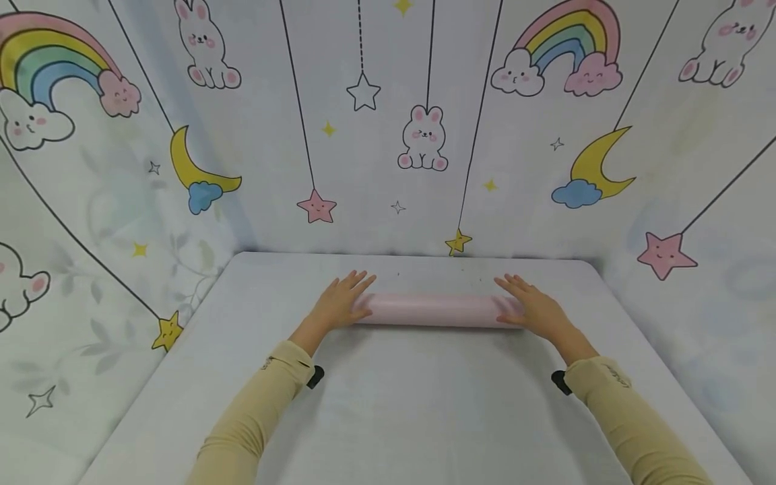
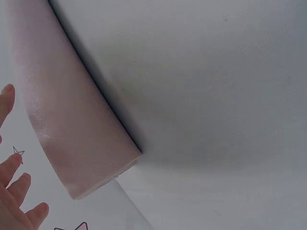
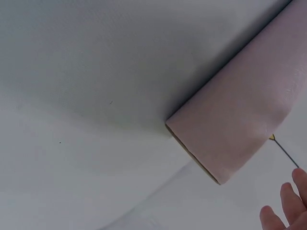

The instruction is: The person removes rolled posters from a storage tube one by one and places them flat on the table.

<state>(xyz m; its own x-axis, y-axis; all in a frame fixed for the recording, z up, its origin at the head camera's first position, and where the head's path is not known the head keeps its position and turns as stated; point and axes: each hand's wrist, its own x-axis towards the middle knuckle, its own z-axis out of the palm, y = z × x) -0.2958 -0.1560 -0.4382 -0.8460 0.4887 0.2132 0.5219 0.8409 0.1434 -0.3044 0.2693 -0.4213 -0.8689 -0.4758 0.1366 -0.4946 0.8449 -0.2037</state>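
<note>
A pale pink roll of sheet material (image 1: 433, 310) lies crosswise on the white table. At its left end is my left hand (image 1: 341, 303), fingers spread and thumb overlapping the roll in the head view. My right hand (image 1: 535, 307) mirrors it at the other end, its fingers stretched out too. In the left wrist view, the fingertips (image 2: 38, 213) show beside the roll (image 2: 72, 105), whose end points toward the table edge. The right wrist view has fingertips (image 3: 271, 218) just past the roll (image 3: 240, 115); a thin brownish rim shows at that end.
The white table (image 1: 436, 404) runs back to a wall cloth (image 1: 261, 135) printed with rainbows, rabbits, moons and stars. Similar cloth hangs close along the left and right sides. A few small dark specks dot the tabletop behind the roll. Black straps (image 1: 315, 377) sit at both wrists.
</note>
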